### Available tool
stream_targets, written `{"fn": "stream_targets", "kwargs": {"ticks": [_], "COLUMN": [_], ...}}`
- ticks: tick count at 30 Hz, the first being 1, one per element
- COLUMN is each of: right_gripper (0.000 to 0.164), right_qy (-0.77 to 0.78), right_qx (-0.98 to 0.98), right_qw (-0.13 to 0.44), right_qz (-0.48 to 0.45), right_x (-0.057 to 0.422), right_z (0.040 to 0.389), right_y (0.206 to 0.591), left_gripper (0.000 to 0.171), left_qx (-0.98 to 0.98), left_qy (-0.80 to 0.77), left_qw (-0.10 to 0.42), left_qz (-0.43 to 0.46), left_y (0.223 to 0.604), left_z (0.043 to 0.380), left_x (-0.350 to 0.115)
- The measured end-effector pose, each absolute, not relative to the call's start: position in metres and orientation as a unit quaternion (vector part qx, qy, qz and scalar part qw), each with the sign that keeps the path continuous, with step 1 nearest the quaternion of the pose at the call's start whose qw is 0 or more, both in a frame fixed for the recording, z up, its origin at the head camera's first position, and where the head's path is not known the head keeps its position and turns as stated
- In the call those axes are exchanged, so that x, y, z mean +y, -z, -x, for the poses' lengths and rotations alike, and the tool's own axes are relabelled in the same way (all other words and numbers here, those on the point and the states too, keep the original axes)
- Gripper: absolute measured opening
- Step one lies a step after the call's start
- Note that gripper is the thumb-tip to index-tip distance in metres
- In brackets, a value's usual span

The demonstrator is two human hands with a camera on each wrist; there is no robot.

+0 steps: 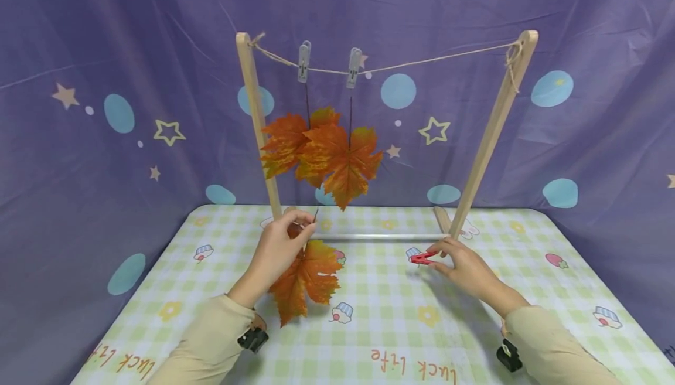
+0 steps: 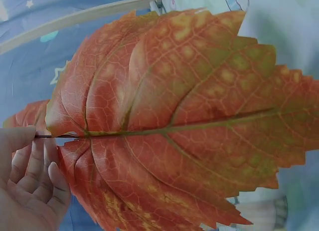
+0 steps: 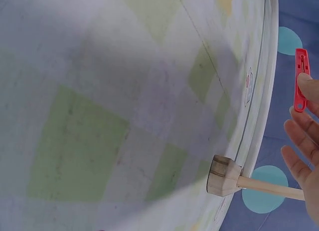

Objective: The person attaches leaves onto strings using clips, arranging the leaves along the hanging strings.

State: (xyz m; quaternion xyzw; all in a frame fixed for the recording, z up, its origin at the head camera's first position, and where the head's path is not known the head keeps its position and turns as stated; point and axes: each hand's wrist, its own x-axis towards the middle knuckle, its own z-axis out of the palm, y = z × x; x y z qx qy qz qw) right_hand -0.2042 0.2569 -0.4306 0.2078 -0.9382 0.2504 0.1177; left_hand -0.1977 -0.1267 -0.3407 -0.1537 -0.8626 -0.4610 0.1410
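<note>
My left hand (image 1: 282,241) pinches the thin dark stem of an orange maple leaf (image 1: 308,273), whose blade hangs down over the front of the table. In the left wrist view this leaf (image 2: 174,101) fills most of the picture, its stem between thumb and fingers. My right hand (image 1: 464,265) holds a red clothespin (image 1: 422,258) between thumb and fingers, low over the right half of the table. The same clothespin (image 3: 301,81) shows upright at the fingertips in the right wrist view.
A wooden frame (image 1: 490,133) carries a twine line (image 1: 437,58). Two grey clothespins (image 1: 304,62) on it hold two maple leaves (image 1: 348,162) by their stems, overlapping, toward the left. A pale bar (image 1: 379,237) joins the posts low down. Beneath is a checked tablecloth (image 1: 390,303).
</note>
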Motion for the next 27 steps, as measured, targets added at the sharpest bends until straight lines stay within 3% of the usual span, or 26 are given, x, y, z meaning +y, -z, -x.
{"fn": "stream_targets", "kwargs": {"ticks": [27], "right_gripper": [0.023], "right_qy": [-0.25], "right_qx": [-0.936], "right_qw": [0.123], "right_qz": [-0.213], "right_x": [0.254], "right_z": [0.203], "right_y": [0.432], "left_gripper": [0.015], "left_qx": [-0.817], "left_qy": [0.49], "left_qw": [0.205], "left_qz": [0.225], "left_y": [0.327], "left_z": [0.204], "left_x": [-0.067]}}
